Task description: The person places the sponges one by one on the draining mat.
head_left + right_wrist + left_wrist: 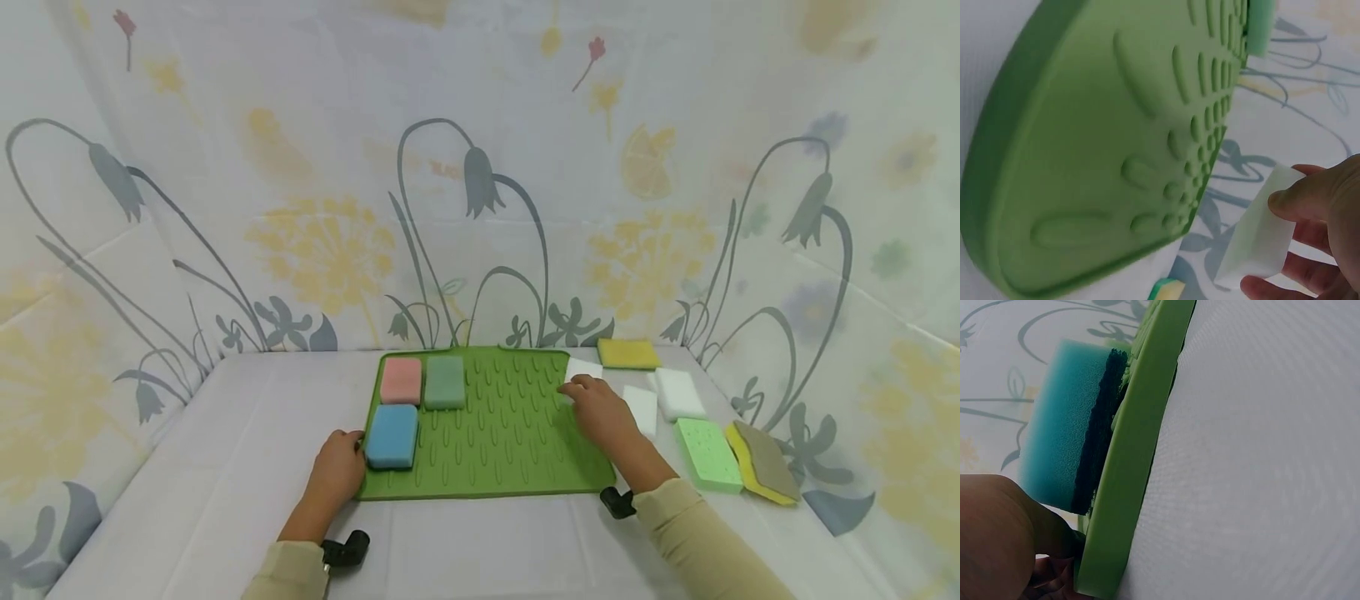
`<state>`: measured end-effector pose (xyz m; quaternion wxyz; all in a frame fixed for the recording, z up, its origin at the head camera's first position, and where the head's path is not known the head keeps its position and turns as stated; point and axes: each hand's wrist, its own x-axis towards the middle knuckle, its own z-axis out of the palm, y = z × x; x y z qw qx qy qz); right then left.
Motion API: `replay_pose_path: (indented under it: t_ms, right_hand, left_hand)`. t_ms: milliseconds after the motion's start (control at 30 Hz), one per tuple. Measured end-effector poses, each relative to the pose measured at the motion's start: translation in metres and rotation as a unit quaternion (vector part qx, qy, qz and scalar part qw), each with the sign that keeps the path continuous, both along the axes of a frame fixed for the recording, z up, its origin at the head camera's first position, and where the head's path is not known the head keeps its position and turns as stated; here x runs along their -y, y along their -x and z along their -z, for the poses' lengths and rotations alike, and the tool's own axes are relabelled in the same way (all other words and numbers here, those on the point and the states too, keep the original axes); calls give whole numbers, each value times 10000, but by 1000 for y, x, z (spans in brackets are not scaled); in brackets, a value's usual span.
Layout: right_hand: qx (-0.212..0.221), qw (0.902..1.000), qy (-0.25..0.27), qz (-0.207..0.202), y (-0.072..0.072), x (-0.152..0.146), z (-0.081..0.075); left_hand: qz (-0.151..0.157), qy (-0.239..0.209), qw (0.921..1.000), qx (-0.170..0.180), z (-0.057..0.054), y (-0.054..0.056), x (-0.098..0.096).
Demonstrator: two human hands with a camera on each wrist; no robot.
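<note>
A flower-printed sheet (495, 75) hangs in front of both hands, and a white-covered table (187, 467) spreads beneath them. Between the hands lies a ribbed green mat (502, 450). The left hand (336, 468) grips its left edge towards the near corner, thumb on top and the other fingers partly hidden from me. The right hand (603, 417) reaches across the mat's right edge towards the far corner, thumb and fingers pinching a white block (1260, 234) there; whether the block touches the table I cannot tell. Tan sleeves (705, 533) cover both forearms. Just beyond the left fingertips, a blue sponge (392, 436) with a dark underside sits on the mat; farther from that hand come a pink sponge (401, 381) and, touching or nearly touching it on the right, a dull green sponge (446, 383). Well to the right of the right hand rests a yellow sponge with a brownish-grey face (765, 458), and nearer that forearm, just beside it, a bright green sponge (708, 454) with small holes. Beyond the right hand and a little right is a flat yellow sponge (628, 354). A second white block (678, 394) lies to that hand's right, and a third white block (640, 407) lies closer. Small black devices (347, 550) sit at both wrists.
</note>
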<state>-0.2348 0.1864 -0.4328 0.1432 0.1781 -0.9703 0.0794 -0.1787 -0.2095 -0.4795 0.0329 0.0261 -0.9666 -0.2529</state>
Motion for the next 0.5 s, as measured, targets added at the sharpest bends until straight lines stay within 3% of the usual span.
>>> replay_pose_path:
  t_ms: [133,500]
  right_hand:
    - [-11,9998,24,-179,-3,10,-3]
    - [-236,9977,100,-620,-13,38,5]
  left_hand:
    - [12,28,9999,-97,-2,1,0]
    - [-31,-20,10000,56,0,0,0]
